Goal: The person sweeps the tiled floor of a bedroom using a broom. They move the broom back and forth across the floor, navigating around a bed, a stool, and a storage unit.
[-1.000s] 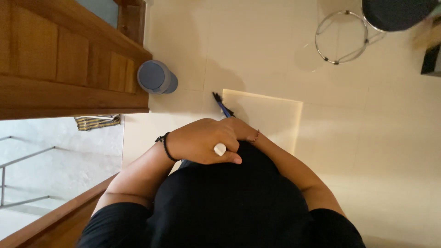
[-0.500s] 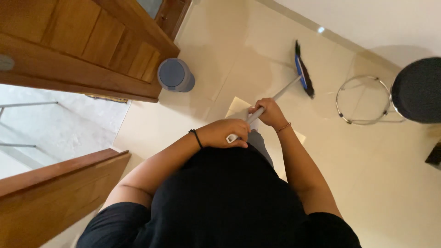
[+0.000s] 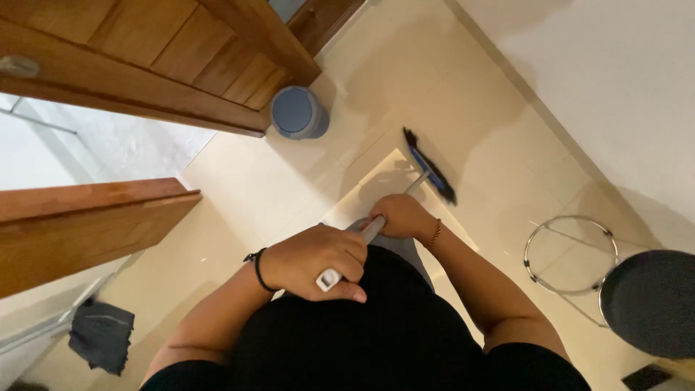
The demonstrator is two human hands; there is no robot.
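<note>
A broom (image 3: 428, 168) is gripped by both fists: the left hand (image 3: 315, 259) is closed around the handle's top end, the right hand (image 3: 399, 215) lower down. Its bristles rest on the floor (image 3: 499, 166), near a round bin (image 3: 298, 113). The bin could be knocked over by a wide sweep towards it.

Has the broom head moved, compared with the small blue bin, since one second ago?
Yes. The broom head swung out from near the body, away to the right of the blue bin.

both hands (image 3: 318, 261) grip a broom (image 3: 428, 165), perhaps blue-bristled, on tile.
</note>
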